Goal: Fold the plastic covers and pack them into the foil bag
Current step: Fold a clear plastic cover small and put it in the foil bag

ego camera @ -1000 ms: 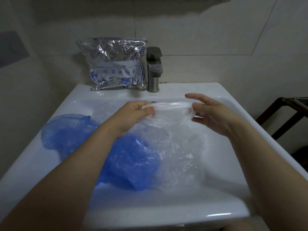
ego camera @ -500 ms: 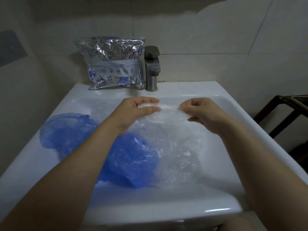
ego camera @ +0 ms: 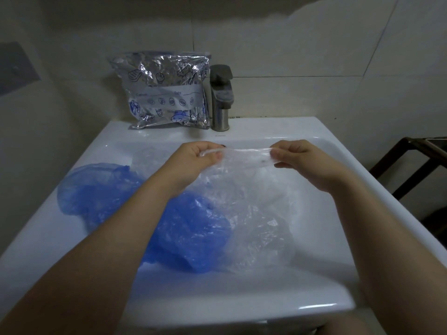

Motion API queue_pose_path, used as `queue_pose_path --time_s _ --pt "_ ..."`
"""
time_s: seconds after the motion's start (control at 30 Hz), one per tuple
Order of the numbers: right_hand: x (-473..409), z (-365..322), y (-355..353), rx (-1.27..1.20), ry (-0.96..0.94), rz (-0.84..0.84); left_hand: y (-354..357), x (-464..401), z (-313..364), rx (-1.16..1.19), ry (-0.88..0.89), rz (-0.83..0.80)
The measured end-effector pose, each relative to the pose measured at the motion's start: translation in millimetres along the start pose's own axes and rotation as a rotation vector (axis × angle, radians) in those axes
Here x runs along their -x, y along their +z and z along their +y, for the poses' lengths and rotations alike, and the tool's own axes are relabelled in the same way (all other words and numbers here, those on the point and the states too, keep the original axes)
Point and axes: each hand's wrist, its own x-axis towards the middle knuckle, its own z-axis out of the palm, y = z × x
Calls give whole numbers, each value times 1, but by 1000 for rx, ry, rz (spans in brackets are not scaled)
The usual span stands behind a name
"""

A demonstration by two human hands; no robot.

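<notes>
A clear plastic cover (ego camera: 251, 194) hangs over the white sink basin (ego camera: 321, 213), its elastic top edge stretched between my hands. My left hand (ego camera: 193, 160) pinches the left end of that edge and my right hand (ego camera: 302, 160) pinches the right end. Crumpled blue plastic covers (ego camera: 183, 228) lie in the basin under my left forearm, reaching to the left rim. The silver foil bag (ego camera: 167, 90), printed with blue food drawings, stands upright on the sink's back ledge against the wall, apart from both hands.
A grey metal faucet (ego camera: 221, 97) stands right beside the foil bag on the back ledge. A dark wooden frame (ego camera: 411, 160) stands to the right of the sink. Tiled wall rises behind.
My hands came close together with the clear cover's edge, then moved apart again, pulling the edge taut. Both keep their pinch on it.
</notes>
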Motion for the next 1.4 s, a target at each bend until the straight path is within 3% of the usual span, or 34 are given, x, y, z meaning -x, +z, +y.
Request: queue_pose_path --time_s 0.23,0.4,0.53,0.67,0.87,0.97,1.1,1.2,1.4 --pt "3 -7 -3 -148 -50 31 -5 3 3 34 89 -73" --pt "1 -10 7 94 -19 82 7 7 9 -40 90 -65" --pt "-1 -13 19 74 48 145 16 7 9 -6 28 41" --pt "-2 -12 31 358 14 180 19 4 1 -109 3 93" --pt "-1 -18 34 500 -61 274 19 3 1 24 48 85" --pt "0 -19 32 426 -97 314 16 2 4 132 39 45" --pt "3 -20 27 229 -110 219 10 4 8 281 -48 -35" --pt "6 -22 24 291 -149 151 4 3 7 280 -112 -70" --pt "3 -21 24 352 -145 207 4 7 12 178 -175 -107"
